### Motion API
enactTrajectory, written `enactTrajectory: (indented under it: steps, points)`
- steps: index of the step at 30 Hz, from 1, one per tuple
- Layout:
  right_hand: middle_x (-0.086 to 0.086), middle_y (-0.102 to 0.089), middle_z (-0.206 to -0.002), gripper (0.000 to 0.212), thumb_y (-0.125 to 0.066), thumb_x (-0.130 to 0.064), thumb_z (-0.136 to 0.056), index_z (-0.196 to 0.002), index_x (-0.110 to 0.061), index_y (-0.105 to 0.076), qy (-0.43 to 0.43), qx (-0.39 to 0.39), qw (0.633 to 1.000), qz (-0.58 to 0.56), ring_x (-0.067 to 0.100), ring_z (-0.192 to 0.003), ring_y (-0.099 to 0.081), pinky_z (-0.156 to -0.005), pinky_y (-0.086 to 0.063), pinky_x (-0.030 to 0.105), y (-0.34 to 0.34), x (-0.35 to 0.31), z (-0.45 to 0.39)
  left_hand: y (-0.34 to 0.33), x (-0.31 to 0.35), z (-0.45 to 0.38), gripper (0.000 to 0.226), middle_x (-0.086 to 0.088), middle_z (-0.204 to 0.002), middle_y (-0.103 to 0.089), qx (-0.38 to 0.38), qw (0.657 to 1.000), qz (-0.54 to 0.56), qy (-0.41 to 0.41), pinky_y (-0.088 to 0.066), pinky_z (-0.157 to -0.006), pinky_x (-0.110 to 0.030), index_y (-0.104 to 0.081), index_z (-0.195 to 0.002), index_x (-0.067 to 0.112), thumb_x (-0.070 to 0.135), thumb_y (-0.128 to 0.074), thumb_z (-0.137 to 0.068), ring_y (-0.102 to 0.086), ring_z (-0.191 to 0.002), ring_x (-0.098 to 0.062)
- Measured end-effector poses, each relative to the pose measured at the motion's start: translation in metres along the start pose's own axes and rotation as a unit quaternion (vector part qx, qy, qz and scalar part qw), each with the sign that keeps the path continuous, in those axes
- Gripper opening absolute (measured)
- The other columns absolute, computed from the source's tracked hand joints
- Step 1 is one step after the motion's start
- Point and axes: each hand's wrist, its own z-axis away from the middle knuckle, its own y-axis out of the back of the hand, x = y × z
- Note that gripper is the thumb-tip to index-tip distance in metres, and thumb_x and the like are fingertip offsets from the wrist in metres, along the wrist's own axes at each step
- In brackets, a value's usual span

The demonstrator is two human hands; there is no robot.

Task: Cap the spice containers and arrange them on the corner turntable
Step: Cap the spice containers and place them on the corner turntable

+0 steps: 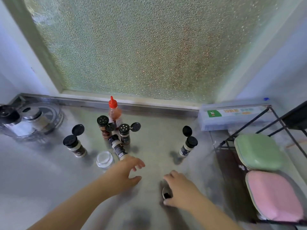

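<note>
Head view, box (232,116) lettering blurred, unreadable

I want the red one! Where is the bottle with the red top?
In the head view, the bottle with the red top stands at the back of the counter, left of centre under the window, just behind the open spice jars.

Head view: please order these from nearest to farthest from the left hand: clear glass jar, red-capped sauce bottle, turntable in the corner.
From the left hand:
1. Clear glass jar, just to its left.
2. Red-capped sauce bottle, behind the spice group, near the window.
3. Turntable, far left corner.
</note>
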Motion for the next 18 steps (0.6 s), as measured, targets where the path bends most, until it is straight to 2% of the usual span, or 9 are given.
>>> enactTrajectory:
  steps: [3,5,7,8,10,12,14,16,18]
  points:
    - [0.005,-0.037,-0.129,0.068,-0.069,-0.038,-0.074,-0.129,-0.016,-0.037,-0.013,-0.018,0.999,0.034,0.029,-0.116,-0.044,-0.090,-0.044,0.039,-0.018,-0.001,0.003,-0.005,-0.004,0.004,0.033,0.026,-0.090,-0.049,0.002,1.000,-0.005,0.021,-0.037,-0.074,-0.007,-0.058,-0.108,0.027,0.029,-0.060,-0.075,-0.045,-0.085,0.019]
    - [0.007,-0.038,-0.129,0.060,-0.066,-0.033,-0.077,-0.127,-0.015,-0.039,-0.003,-0.010,0.999,0.047,0.029,-0.114,-0.047,-0.088,-0.044,0.038,-0.024,-0.001,0.002,-0.003,-0.010,0.011,0.027,0.024,-0.089,-0.052,0.013,0.999,-0.007,0.034,-0.035,-0.071,-0.003,-0.059,-0.105,0.027,0.022,-0.061,-0.078,-0.046,-0.086,0.018]
    - [0.006,-0.040,-0.127,0.053,-0.063,-0.031,-0.078,-0.124,-0.015,-0.041,0.005,0.001,0.999,0.050,0.029,-0.112,-0.048,-0.086,-0.045,0.037,-0.025,-0.001,0.000,0.002,-0.017,0.018,0.024,0.023,-0.085,-0.055,0.041,0.998,-0.005,0.048,-0.036,-0.067,-0.001,-0.058,-0.093,0.037,0.019,-0.060,-0.077,-0.050,-0.083,0.015]
    - [0.005,-0.041,-0.126,0.052,-0.062,-0.032,-0.077,-0.122,-0.017,-0.042,0.008,0.008,0.999,0.043,0.028,-0.112,-0.048,-0.085,-0.045,0.036,-0.024,-0.003,-0.002,0.005,-0.021,0.023,0.027,0.025,-0.078,-0.056,0.066,0.996,-0.011,0.058,-0.037,-0.064,-0.002,-0.056,-0.085,0.042,0.017,-0.060,-0.077,-0.052,-0.079,0.013]
    - [0.002,-0.044,-0.122,0.049,-0.059,-0.035,-0.075,-0.119,-0.020,-0.045,0.014,0.036,0.999,0.014,0.027,-0.110,-0.050,-0.084,-0.044,0.034,-0.016,-0.009,-0.008,0.014,-0.025,0.031,0.023,0.023,-0.069,-0.058,0.149,0.984,-0.028,0.093,-0.039,-0.058,-0.008,-0.051,-0.086,0.037,0.018,-0.057,-0.074,-0.054,-0.072,0.008]
    - [0.000,-0.045,-0.119,0.047,-0.057,-0.037,-0.074,-0.118,-0.023,-0.047,0.034,0.076,0.996,-0.025,0.025,-0.106,-0.052,-0.083,-0.044,0.034,-0.002,-0.020,-0.016,0.023,-0.027,0.039,0.022,0.012,-0.071,-0.055,0.250,0.959,-0.031,0.129,-0.043,-0.057,-0.022,-0.047,-0.083,0.032,0.015,-0.056,-0.071,-0.054,-0.068,-0.007]
    - [-0.002,-0.045,-0.119,0.047,-0.058,-0.037,-0.075,-0.119,-0.026,-0.047,0.067,0.114,0.989,-0.064,0.024,-0.102,-0.054,-0.082,-0.045,0.032,0.015,-0.038,-0.025,0.029,-0.034,0.045,0.035,0.007,-0.083,-0.048,0.296,0.939,-0.010,0.177,-0.043,-0.065,-0.032,-0.044,-0.088,0.025,-0.003,-0.055,-0.069,-0.050,-0.070,-0.015]
    - [-0.004,-0.043,-0.120,0.048,-0.060,-0.034,-0.075,-0.120,-0.028,-0.048,0.106,0.134,0.980,-0.097,0.023,-0.099,-0.057,-0.080,-0.045,0.030,0.031,-0.058,-0.035,0.033,-0.049,0.044,0.045,-0.001,-0.098,-0.044,0.270,0.937,0.013,0.221,-0.040,-0.073,-0.033,-0.040,-0.097,0.020,-0.011,-0.052,-0.066,-0.049,-0.084,-0.024]
    - [-0.005,-0.043,-0.121,0.050,-0.062,-0.029,-0.075,-0.122,-0.028,-0.048,0.145,0.146,0.971,-0.121,0.021,-0.099,-0.057,-0.080,-0.044,0.026,0.044,-0.079,-0.045,0.036,-0.065,0.041,0.054,0.000,-0.110,-0.043,0.202,0.947,0.040,0.247,-0.041,-0.079,-0.030,-0.039,-0.112,0.017,-0.006,-0.058,-0.067,-0.048,-0.097,-0.021]
